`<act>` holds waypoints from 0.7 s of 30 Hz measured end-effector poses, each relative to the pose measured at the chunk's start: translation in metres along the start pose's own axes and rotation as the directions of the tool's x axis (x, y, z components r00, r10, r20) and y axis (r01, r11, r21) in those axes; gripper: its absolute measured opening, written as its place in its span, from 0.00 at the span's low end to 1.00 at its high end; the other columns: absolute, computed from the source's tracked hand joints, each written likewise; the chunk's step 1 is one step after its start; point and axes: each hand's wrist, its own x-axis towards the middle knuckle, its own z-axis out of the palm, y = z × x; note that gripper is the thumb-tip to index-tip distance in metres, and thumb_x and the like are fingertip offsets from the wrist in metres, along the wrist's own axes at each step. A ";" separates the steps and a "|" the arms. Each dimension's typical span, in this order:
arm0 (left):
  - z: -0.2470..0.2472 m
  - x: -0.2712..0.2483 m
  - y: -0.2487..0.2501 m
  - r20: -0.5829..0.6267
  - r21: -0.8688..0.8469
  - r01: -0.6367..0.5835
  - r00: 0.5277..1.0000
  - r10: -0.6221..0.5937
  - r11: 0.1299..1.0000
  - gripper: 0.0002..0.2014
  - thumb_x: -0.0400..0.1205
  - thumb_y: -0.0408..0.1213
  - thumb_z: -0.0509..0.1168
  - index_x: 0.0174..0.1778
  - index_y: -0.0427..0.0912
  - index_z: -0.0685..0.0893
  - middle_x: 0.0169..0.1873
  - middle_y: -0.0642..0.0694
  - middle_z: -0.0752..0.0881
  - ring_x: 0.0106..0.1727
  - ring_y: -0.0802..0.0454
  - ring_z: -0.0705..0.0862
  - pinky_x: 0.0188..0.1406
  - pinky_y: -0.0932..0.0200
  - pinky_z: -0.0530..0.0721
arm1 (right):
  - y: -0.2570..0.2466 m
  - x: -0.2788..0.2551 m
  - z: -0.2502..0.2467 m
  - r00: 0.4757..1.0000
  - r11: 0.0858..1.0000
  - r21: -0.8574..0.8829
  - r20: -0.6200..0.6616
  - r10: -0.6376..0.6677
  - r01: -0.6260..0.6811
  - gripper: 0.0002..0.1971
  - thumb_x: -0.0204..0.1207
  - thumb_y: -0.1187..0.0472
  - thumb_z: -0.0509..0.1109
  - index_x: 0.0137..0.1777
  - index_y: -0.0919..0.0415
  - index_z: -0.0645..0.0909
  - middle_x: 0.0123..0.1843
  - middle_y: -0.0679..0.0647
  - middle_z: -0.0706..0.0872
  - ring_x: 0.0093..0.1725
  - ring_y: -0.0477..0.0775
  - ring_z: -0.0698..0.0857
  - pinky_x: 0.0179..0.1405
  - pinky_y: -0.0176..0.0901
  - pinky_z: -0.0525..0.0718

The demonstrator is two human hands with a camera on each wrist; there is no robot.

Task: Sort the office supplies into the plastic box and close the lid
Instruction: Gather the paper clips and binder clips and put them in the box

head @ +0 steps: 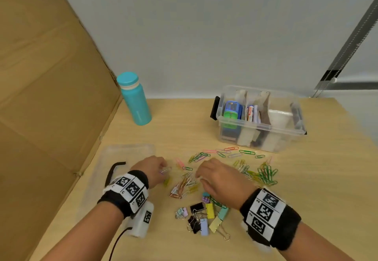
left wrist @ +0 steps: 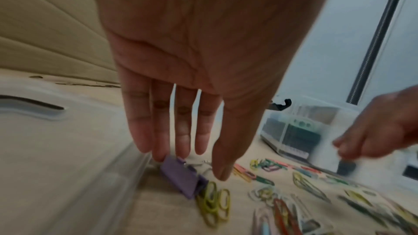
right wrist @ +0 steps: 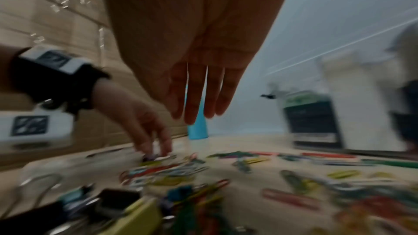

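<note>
Left hand [left wrist: 192, 56] down low over the table [head: 306, 179], fingers [left wrist: 140, 128] straight and slightly spread, pointing down at a purple binder clip [left wrist: 181, 176]. Fingertips right at the clip's top edge, thumb tip just beside its wire handle. Touching or only hovering, can't tell from the wrist view. Nothing actually gripped there. Yellow paper clips [left wrist: 213, 201] lying just in front of the purple one.

Right hand [head: 219, 178] also over the mess, palm down, fingers [right wrist: 196, 99] straight and close together, nothing in them as far as the right wrist view shows (pretty blurry though). Tips above the loose paper clip pile [head: 184, 185], not clearly touching.

Rest of the supplies: more paper clips [head: 263, 173] scattered off to the right, bunch of binder clips [head: 206, 213] near the right wrist, closer to the body.

Plastic box [head: 259, 117] well apart from both hands, at the far right of the table, open, with dividers and some stuff already in its compartments. Clear lid [head: 122, 154] flat on the table under and beside the left hand. Teal bottle [head: 135, 99] standing at the back left next to a cardboard sheet [head: 51, 97].
</note>
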 end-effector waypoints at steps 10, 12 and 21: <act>0.002 0.010 0.002 0.032 0.156 -0.106 0.994 0.102 0.982 0.16 0.76 0.39 0.69 0.59 0.48 0.79 0.59 0.44 0.78 0.58 0.44 0.81 0.55 0.55 0.79 | -0.039 0.053 0.040 0.934 0.991 -0.131 0.357 0.030 0.018 0.18 0.80 0.55 0.64 0.69 0.57 0.75 0.65 0.57 0.75 0.65 0.60 0.73 0.51 0.55 0.83; 0.000 0.009 0.000 0.032 0.123 -0.117 0.993 0.114 0.985 0.18 0.75 0.43 0.70 0.61 0.47 0.77 0.59 0.44 0.79 0.58 0.44 0.81 0.55 0.54 0.79 | -0.038 0.054 0.041 0.936 0.990 -0.136 0.342 0.081 -0.037 0.20 0.80 0.54 0.65 0.69 0.57 0.73 0.65 0.57 0.74 0.65 0.58 0.72 0.51 0.54 0.82; -0.014 -0.003 -0.022 -0.053 -0.117 -0.113 0.993 0.107 0.987 0.24 0.77 0.47 0.66 0.69 0.47 0.74 0.61 0.47 0.83 0.60 0.49 0.82 0.60 0.54 0.81 | -0.033 0.051 0.035 0.912 0.931 -0.093 0.186 0.365 -0.353 0.26 0.78 0.44 0.65 0.71 0.56 0.69 0.68 0.53 0.73 0.69 0.56 0.71 0.59 0.48 0.78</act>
